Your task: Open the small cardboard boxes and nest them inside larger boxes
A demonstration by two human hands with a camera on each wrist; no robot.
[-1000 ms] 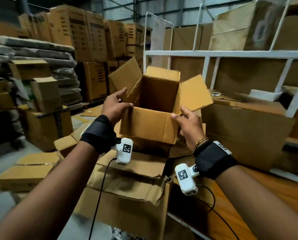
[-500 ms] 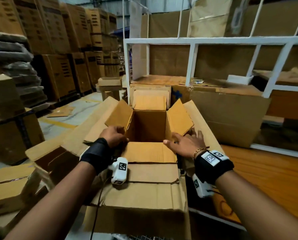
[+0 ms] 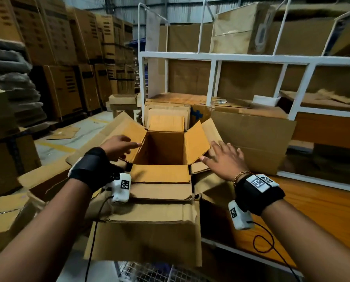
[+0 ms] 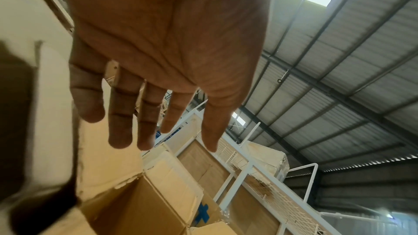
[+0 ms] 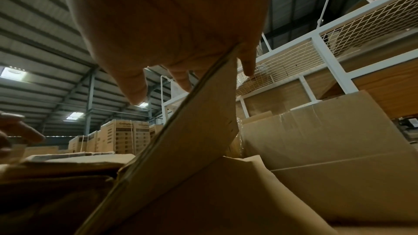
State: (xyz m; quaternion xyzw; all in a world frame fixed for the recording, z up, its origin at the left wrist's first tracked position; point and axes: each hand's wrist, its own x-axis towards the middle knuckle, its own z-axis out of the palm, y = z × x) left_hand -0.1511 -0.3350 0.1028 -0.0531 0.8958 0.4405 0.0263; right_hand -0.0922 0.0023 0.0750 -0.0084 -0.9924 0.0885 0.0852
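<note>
A small open cardboard box [image 3: 161, 148] sits down inside a larger open box [image 3: 149, 237], its four flaps spread outward. My left hand [image 3: 119, 146] hovers at the small box's left flap [image 3: 127, 132] with fingers extended; in the left wrist view the left hand [image 4: 158, 71] shows an open palm holding nothing. My right hand [image 3: 225, 157] lies flat with spread fingers against the right flap [image 3: 196, 141]. In the right wrist view that flap [image 5: 181, 131] presses edge-on against the palm of the right hand [image 5: 172, 29].
A white metal shelf rack [image 3: 210, 58] with flat cardboard stands right behind the boxes. A big brown box [image 3: 255, 135] leans at the right. More boxes [image 3: 3, 216] lie at my left, tall stacks [image 3: 68, 47] beyond. An orange wooden surface [image 3: 316, 210] is at the right.
The small box came down from mid-air into the larger box. Both hands have let go of it and now lie open at its side flaps.
</note>
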